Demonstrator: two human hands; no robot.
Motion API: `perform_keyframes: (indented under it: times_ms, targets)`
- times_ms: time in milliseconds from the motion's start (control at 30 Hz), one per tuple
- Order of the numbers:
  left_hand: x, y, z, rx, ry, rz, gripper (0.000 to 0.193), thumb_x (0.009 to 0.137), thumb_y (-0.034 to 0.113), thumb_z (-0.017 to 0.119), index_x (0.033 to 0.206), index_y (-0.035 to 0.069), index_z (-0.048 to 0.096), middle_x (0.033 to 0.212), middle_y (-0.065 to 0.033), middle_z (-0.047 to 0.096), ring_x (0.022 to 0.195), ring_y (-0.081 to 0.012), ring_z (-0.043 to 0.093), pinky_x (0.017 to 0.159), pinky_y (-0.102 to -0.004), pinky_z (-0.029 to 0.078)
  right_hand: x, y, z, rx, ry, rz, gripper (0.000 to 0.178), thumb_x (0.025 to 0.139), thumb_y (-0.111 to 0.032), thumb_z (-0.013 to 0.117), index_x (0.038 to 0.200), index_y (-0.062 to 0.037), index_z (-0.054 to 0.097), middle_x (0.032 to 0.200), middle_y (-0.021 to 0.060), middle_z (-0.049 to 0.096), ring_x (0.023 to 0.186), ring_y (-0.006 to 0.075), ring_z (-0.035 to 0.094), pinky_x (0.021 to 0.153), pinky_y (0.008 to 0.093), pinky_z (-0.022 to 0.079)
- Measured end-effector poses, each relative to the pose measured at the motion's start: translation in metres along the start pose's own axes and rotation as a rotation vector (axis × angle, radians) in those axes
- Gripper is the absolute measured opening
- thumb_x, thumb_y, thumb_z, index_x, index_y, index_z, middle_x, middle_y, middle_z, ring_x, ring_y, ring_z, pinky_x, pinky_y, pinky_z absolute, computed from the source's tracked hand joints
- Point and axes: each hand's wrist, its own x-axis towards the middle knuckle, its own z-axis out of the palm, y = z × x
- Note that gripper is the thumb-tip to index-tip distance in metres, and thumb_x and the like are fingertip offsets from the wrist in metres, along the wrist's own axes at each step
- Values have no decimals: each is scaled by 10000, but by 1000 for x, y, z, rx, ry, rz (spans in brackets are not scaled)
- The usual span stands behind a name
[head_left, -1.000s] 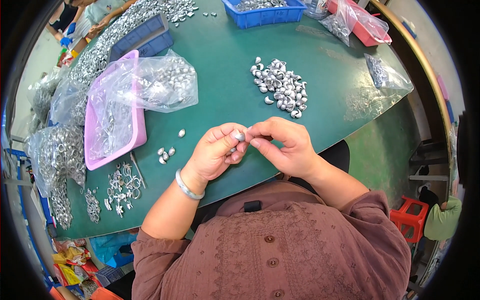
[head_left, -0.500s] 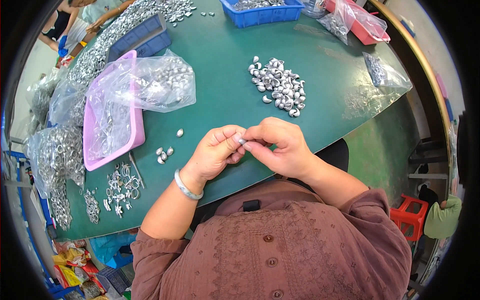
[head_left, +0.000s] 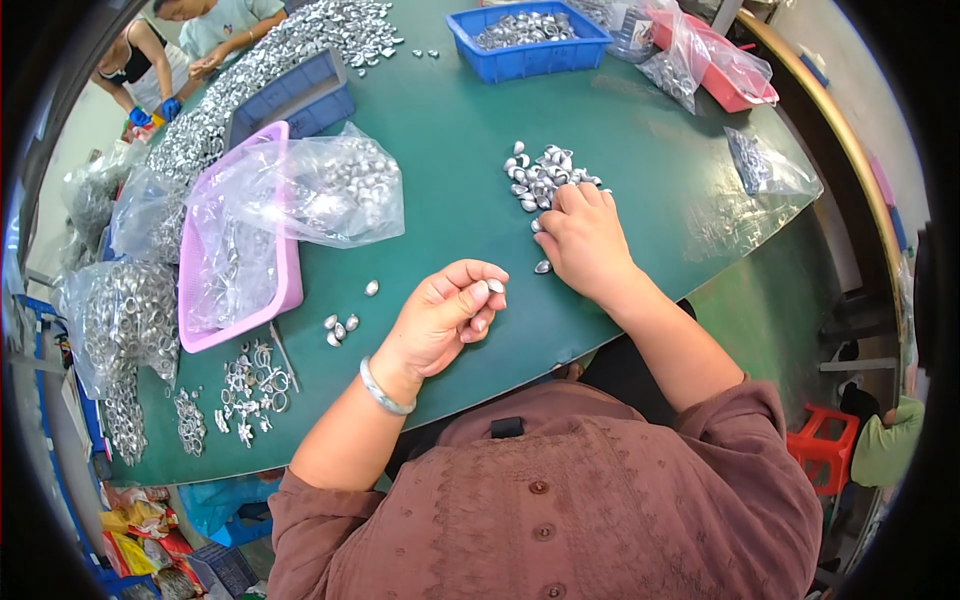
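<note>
My left hand (head_left: 447, 312), with a pale bangle on its wrist, is raised over the near part of the green table. Its thumb and fingers pinch a small silver teardrop-shaped metal piece (head_left: 495, 286). Farther right, my right hand (head_left: 582, 245) reaches over the near edge of a pile of like pieces (head_left: 545, 172). Its fingers are bent, with one silver piece (head_left: 537, 226) at the thumb and forefinger; the other fingertips are partly hidden. One loose piece (head_left: 543, 267) lies just below that hand. Left of my left hand rest a few more pieces (head_left: 340, 328).
At left, a pink basket (head_left: 290, 275) is partly covered by a clear bag of silver parts (head_left: 355, 190). Ring-like parts (head_left: 255, 385) lie nearer me. Beyond are a dark blue bin (head_left: 325, 95), a blue tray (head_left: 500, 66) and a red tray (head_left: 735, 90). Two people work far left.
My hands, together before, are now apart. The right has moved up and right to the pile, while the left still holds a piece. The whole view has shifted slightly.
</note>
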Motion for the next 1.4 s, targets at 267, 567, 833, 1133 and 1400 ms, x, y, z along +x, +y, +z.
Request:
perform_keyframes:
  times_ms: [267, 567, 833, 1133, 1400]
  targets:
    - [0, 3, 1, 32, 33, 166, 165, 830, 90, 567, 984, 48, 524, 902, -61, 561, 622, -66, 463, 492, -169, 350, 4, -1, 0, 419, -31, 51, 54, 691, -46, 610, 699, -45, 556, 824, 66, 524, 760, 189, 502, 665, 306, 403]
    - [0, 0, 6, 195, 89, 367, 188, 802, 12, 579, 983, 37, 534, 932, -54, 550, 629, -64, 452, 498, -178, 352, -7, -35, -24, 1862, -423, 645, 106, 765, -15, 563, 867, -11, 535, 751, 23, 544, 592, 85, 513, 514, 200, 417]
    - [0, -1, 7, 273, 125, 444, 174, 783, -33, 581, 945, 32, 571, 940, -46, 539, 639, -69, 455, 504, -182, 356, -8, -47, -23, 1821, -346, 655, 92, 795, -70, 600, 859, -10, 571, 684, 3, 531, 521, 50, 450, 465, 171, 370]
    - [2, 5, 10, 559, 118, 643, 179, 750, -68, 593, 898, 32, 591, 938, -62, 542, 706, -80, 482, 564, -181, 390, -6, -42, -22, 1663, -311, 451, 96, 806, -66, 588, 891, -20, 587, 676, -29, 527, 521, 24, 433, 450, 169, 343]
    - [4, 6, 10, 633, 138, 671, 195, 738, -89, 595, 889, 34, 597, 946, -56, 546, 748, -76, 491, 589, -183, 399, 0, -40, -26, 1736, -343, 469, 106, 807, -56, 596, 902, -9, 592, 769, -15, 557, 697, 33, 493, 609, 173, 406]
